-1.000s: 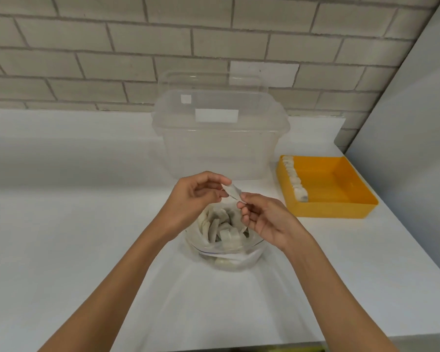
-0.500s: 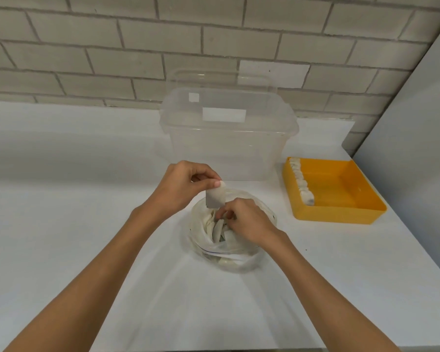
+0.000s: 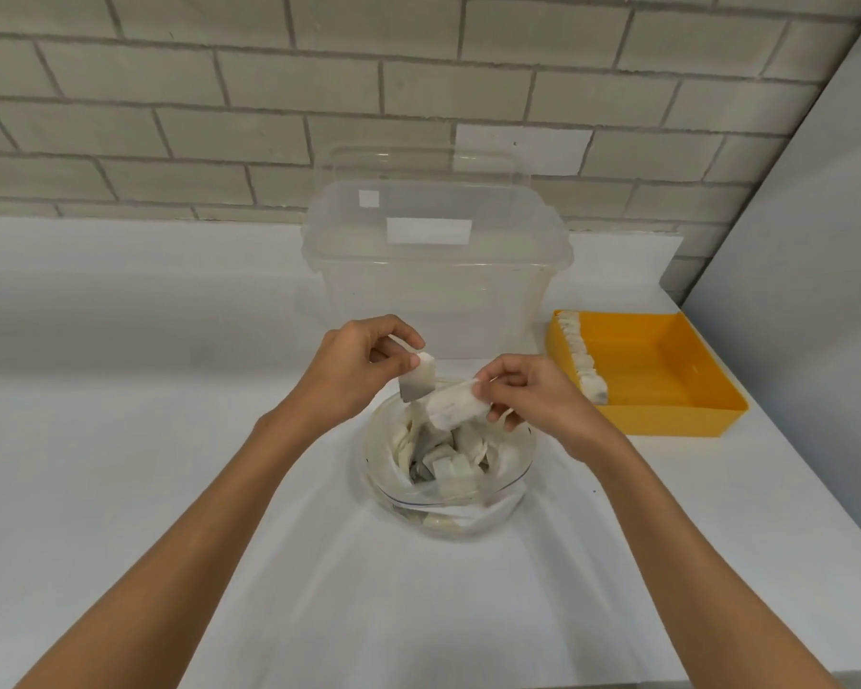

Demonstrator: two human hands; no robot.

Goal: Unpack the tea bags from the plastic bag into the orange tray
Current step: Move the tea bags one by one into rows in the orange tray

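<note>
The right hand (image 3: 533, 400), down in the plastic bag (image 3: 498, 509) a moment ago, now pinches a second tea bag (image 3: 456, 409) just above it, beside the tea bag (image 3: 417, 385) pinched in the left hand (image 3: 354, 370), so both look ready for the orange tray (image 3: 677, 420).

Above the plastic bag (image 3: 448, 469), left hand (image 3: 354, 370) pinched one tea bag (image 3: 417, 384), right hand (image 3: 533, 395) another (image 3: 456, 410).
</note>
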